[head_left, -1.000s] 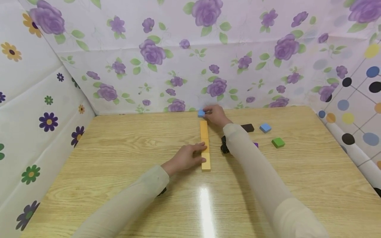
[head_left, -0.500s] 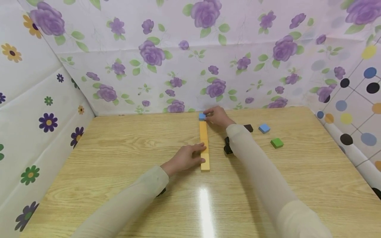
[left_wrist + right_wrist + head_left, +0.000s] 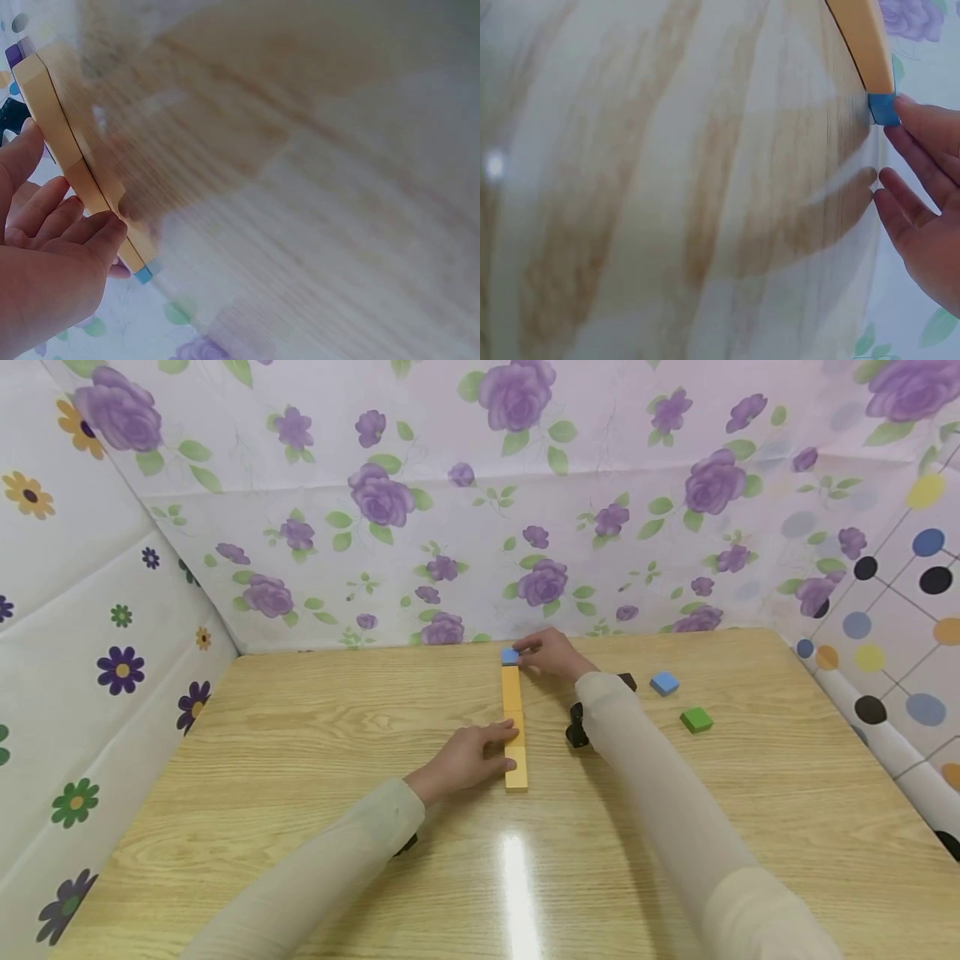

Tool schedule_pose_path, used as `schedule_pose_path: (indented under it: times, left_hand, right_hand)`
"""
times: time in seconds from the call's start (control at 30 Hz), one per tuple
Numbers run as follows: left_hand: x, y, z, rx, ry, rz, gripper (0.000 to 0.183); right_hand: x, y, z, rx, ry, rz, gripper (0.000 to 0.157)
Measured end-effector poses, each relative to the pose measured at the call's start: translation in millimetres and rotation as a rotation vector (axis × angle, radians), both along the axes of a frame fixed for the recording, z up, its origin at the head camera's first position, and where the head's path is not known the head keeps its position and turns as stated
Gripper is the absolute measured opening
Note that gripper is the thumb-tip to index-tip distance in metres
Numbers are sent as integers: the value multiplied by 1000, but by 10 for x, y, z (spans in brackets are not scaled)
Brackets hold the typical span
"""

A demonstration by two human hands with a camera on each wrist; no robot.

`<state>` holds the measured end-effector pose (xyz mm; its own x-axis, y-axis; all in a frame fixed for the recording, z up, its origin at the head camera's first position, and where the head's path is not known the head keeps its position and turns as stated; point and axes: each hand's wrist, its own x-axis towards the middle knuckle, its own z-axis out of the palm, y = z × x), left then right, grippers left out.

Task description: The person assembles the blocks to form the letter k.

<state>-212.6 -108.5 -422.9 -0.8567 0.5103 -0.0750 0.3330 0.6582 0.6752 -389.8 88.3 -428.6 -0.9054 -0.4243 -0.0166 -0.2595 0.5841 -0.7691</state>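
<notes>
A straight row of orange-yellow blocks (image 3: pixel 512 689) runs away from me on the wooden table, the nearest one paler. At its far end, against the last orange block, sits a small blue block (image 3: pixel 509 657). My right hand (image 3: pixel 553 655) pinches this blue block (image 3: pixel 883 109) between thumb and index finger, the other fingers held apart from it. My left hand (image 3: pixel 467 755) lies at the row's left side, with fingertips and thumb touching the blocks. In the left wrist view, the fingers of the left hand (image 3: pixel 60 255) are loosely bent along the row.
Right of the row lie another blue block (image 3: pixel 664 683), a green block (image 3: pixel 697 720) and a dark block (image 3: pixel 627 682) partly hidden by the right sleeve. A purple block (image 3: pixel 13 54) shows in the left wrist view. Floral sheets (image 3: pixel 442 560) border the table (image 3: pixel 337 710).
My right hand has brought the blue block slightly toward me, closing the gap to the orange row. My left hand has stayed at the row.
</notes>
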Motion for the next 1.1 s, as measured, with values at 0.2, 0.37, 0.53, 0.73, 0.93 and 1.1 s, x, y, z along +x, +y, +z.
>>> schedule_pose_path:
  times: [0.2,0.37,0.53,0.73,0.93,1.1]
  left_hand:
    - [8,4,2,-3,24,1,51]
    - [-4,7,-3,-1,37,-2,51]
    - [-10,10,-5,-3,33,0,51]
    - [-7,8,-6,0,30,0,51]
    - [-1,-1,-18,-2,27,-1,51]
    - [-2,-2,-18,0,33,-5,51]
  right_hand:
    - [-11,3,-39,-28,11,-27,32]
    - [15,-16,-52,-43,31,-45,31]
    - [39,-36,-39,-44,32,-66,29]
    - [64,-48,-25,-38,12,-78,29]
    - [87,-48,-24,-32,4,-76,29]
    - [85,-46,-30,-29,-1,-74,28]
